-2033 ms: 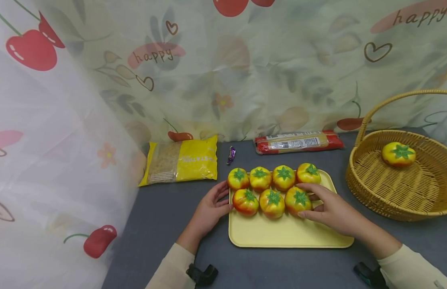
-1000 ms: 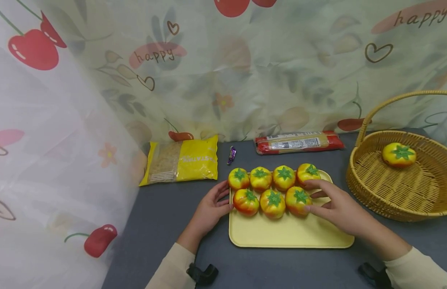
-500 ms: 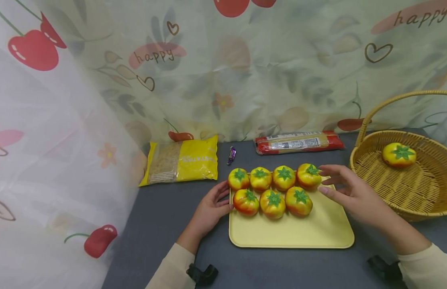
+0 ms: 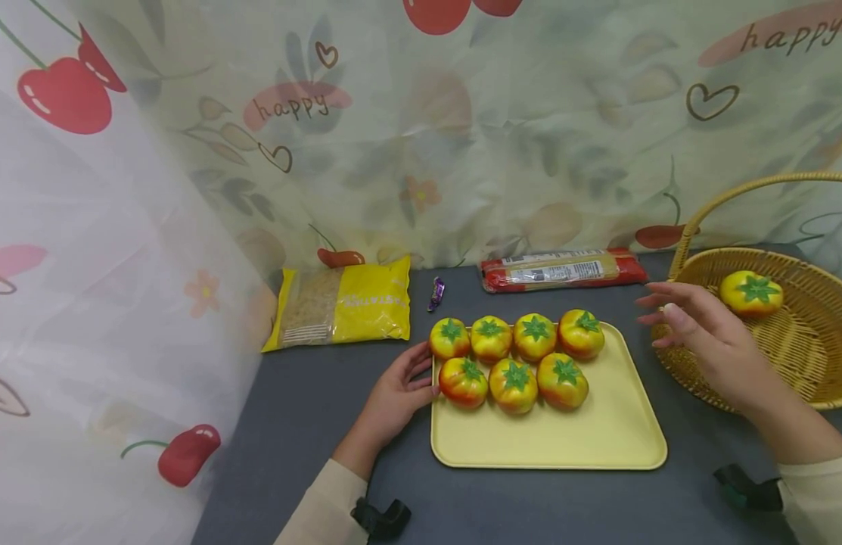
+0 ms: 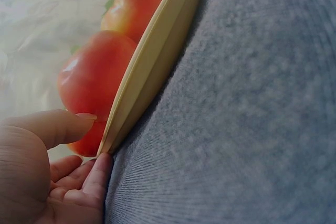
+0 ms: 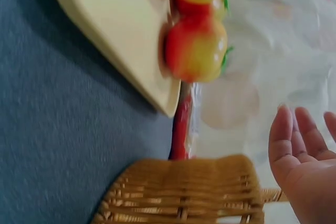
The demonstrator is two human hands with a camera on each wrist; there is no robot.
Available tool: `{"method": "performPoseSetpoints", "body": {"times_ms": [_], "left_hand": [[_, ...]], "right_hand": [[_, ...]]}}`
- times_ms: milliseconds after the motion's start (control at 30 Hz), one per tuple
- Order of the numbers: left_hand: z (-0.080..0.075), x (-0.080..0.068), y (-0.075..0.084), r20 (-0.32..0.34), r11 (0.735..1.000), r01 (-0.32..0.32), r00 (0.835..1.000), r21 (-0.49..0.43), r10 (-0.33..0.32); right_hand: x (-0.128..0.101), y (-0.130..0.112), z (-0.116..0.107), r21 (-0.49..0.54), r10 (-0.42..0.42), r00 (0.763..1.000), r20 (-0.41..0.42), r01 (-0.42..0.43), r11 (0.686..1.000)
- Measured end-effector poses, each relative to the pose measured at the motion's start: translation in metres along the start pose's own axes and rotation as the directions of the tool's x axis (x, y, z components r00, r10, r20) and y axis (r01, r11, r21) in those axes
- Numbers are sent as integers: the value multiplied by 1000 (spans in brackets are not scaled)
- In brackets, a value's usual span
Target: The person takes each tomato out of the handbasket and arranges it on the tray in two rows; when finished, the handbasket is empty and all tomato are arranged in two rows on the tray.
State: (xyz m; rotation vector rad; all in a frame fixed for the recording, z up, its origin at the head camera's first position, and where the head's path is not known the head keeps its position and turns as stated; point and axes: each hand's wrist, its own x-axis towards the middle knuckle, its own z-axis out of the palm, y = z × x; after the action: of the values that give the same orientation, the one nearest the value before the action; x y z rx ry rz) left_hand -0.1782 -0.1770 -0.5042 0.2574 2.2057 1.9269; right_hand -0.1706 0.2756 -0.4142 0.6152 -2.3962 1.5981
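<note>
A person's right hand [image 4: 706, 341], fingers spread and empty, hangs in the air just in front of the near-left rim of a wicker basket [image 4: 788, 363], between it and a yellow tray [image 4: 550, 439]. The left hand [image 4: 396, 390] rests against the tray's left edge, fingers loosely curled at the rim and thumb touching the nearest fruit.

Seven toy tomatoes [image 4: 516, 352] sit on the far half of the tray in two rows, four behind and three in front; an eighth tomato [image 4: 750, 293] lies alone in the basket at far right. Judging by the open hand's place beside the basket and the gap at the right end of the front row, the work in hand looks like moving fruit between basket and tray; reaching the lone tomato would call for lifting the hand over the basket wall and under its arched handle.

The tomatoes look glossy and moulded, red blending to yellow, with green star-shaped caps. The tray is smooth plastic with rounded corners, the basket coarse woven cane, and the table [image 4: 312, 424] a grey cloth-like surface.
</note>
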Motion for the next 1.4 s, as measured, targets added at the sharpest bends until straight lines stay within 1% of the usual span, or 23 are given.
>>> {"method": "performPoseSetpoints", "body": {"times_ms": [67,133,200,300,467,533,633,667,733,800,867,933,967,1033,1167,1233,1300,1367,1400], "left_hand": [[0,0,0,-1,1000,3,1000,2,-3],[0,-1,1,-1,1000,0,1000,2,0],[0,0,0,-2,1000,4,1000,1,-4],[0,0,0,-4,1000,6,1000,1,-6],[0,-1,0,-7,1000,8,1000,-2,-8],[0,0,0,-6,1000,7,1000,-4,-7],[0,0,0,-4,1000,2,1000,-5,-2],[0,0,0,-4,1000,1,1000,-5,-1],[0,0,-1,-3,1000,-2,1000,-4,2],[0,0,-1,-3,1000,-2,1000,-5,2],[0,0,-1,-3,1000,-4,1000,-8,4],[0,0,-1,-2,1000,-6,1000,-9,6],[0,0,-1,-1,1000,-7,1000,-10,7],[0,0,-1,-1,1000,-8,1000,-8,8],[0,0,-1,1,1000,-10,1000,-7,10],[1,0,0,2,1000,-11,1000,-8,11],[1,0,0,1,1000,-11,1000,-5,11],[1,0,0,-2,1000,-10,1000,-1,10],[0,0,0,-2,1000,-11,1000,-2,11]], "right_hand": [[0,3,-5,35,11,1000,-18,-11,999],[0,6,-11,93,18,999,-31,-15,996],[1,9,-16,122,22,999,-43,-17,992],[2,12,-23,100,37,997,-73,-30,995],[2,16,-36,135,77,989,-126,-60,989],[2,17,-41,107,94,985,-145,-79,991],[3,19,-47,5,125,976,-178,-126,992],[4,21,-49,-5,129,974,-187,-133,991],[4,26,-55,30,132,970,-204,-129,991],[5,32,-60,95,139,964,-225,-120,988],[4,39,-66,158,148,957,-250,-111,981],[4,45,-71,196,162,949,-271,-110,974],[3,48,-73,194,170,945,-279,-118,974],[2,53,-78,153,175,939,-297,-134,979],[0,62,-87,121,173,927,-332,-140,983],[0,65,-90,159,174,917,-358,-124,979],[0,67,-94,167,175,911,-374,-120,979],[2,68,-96,129,187,899,-397,-147,981],[3,68,-98,95,198,891,-410,-174,980]]}}
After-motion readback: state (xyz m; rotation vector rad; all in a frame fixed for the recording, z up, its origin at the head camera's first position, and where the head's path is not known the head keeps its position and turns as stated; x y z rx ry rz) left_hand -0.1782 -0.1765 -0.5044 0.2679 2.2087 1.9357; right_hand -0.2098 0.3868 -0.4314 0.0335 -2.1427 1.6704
